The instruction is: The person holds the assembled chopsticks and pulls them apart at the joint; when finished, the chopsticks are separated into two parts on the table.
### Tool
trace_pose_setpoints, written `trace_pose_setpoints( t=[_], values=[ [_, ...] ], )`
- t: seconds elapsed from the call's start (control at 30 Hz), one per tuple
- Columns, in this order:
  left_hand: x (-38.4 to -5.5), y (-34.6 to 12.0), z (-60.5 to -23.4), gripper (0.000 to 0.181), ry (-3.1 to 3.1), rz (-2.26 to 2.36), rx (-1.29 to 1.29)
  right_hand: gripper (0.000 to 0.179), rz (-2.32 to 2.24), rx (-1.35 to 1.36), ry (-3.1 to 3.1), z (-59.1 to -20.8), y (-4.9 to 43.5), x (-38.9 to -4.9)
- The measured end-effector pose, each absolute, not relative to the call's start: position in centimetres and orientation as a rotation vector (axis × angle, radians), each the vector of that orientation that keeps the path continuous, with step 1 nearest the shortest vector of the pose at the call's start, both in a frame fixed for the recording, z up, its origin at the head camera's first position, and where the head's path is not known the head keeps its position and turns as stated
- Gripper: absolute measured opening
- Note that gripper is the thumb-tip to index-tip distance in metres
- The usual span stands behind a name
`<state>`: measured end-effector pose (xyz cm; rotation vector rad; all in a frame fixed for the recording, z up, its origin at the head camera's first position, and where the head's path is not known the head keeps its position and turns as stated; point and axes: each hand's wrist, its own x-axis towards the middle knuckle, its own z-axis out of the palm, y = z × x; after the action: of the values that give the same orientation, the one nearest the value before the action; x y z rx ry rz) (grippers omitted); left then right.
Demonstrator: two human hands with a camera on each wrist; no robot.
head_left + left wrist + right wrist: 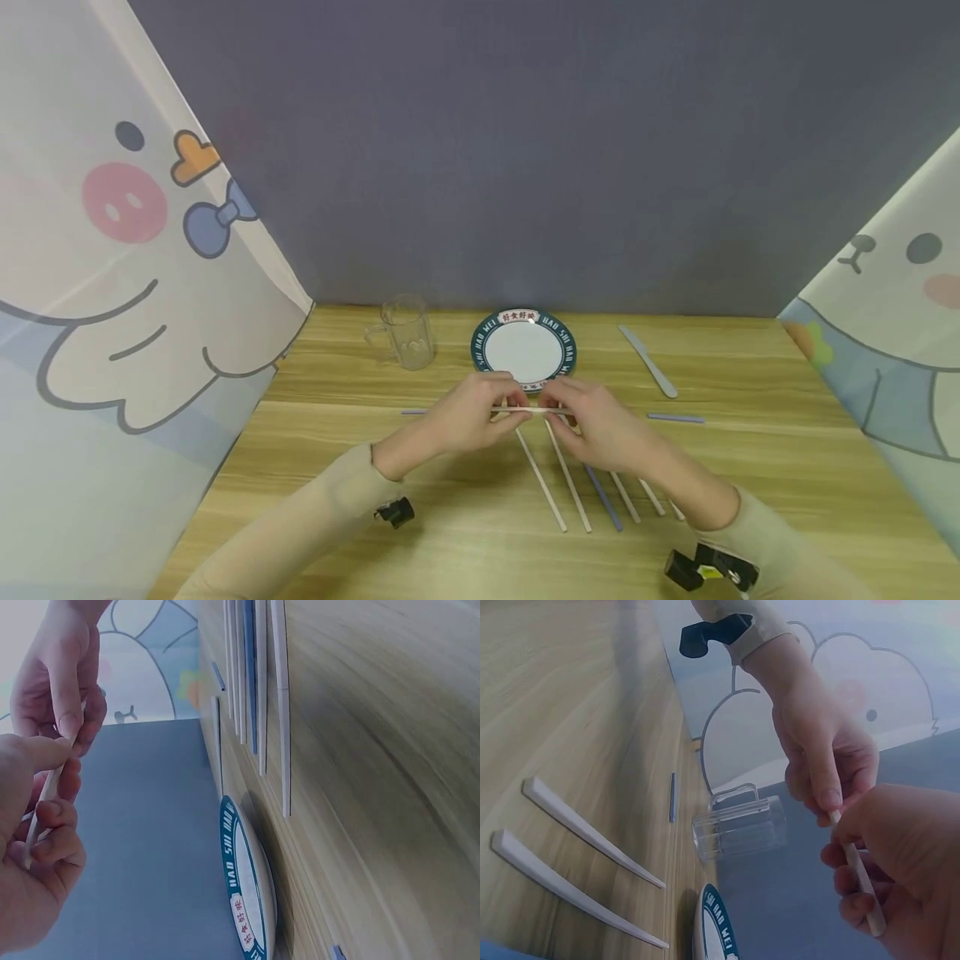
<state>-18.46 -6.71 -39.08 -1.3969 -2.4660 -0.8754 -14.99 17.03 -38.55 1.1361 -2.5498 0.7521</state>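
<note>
Closely curled, left grip [477, 414] and right grip [597, 422] pinch a pale stick [536, 409].

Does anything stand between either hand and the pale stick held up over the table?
Nothing visible does. The left hand and right hand both grip the pale stick directly; the plate lies beyond them, not in between.

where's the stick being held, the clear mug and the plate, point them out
Held stick [864, 885]: right wrist view, on its pale shaft.
Clear mug [412, 340]: head view, on the side of its body.
Plate [522, 350]: head view, on its bare white middle.
</note>
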Motion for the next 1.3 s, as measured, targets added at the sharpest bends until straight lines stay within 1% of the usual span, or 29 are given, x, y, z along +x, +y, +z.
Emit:
trace_pose_setpoints(
  t=[0.2,0.43,0.67,0.97,1.3],
  values=[
    [-18.3,-6.6,-39.1,0.006,-2.427,-0.934,-1.385,0.014,0.741,1.159,-2.467,-38.9,17.0,-15.2],
    [-18.3,-6.3,-39.2,0.012,-2.376,-0.991,-1.406,0.02,0.718,1.191,-2.381,-38.9,17.2,-15.3],
    [-18.4,-5.9,-38.8,0.014,-2.388,-0.992,-1.415,0.02,0.712,1.176,-2.368,-39.0,17.7,-15.4],
    [-18.4,-5.5,-38.9,0.013,-2.381,-1.023,-1.493,0.02,0.796,1.227,-2.327,-39.4,18.5,-15.5],
    [-18.3,-5.4,-38.5,0.015,-2.381,-1.013,-1.458,0.022,0.797,1.147,-2.341,-39.6,18.3,-15.3]
  ],
)
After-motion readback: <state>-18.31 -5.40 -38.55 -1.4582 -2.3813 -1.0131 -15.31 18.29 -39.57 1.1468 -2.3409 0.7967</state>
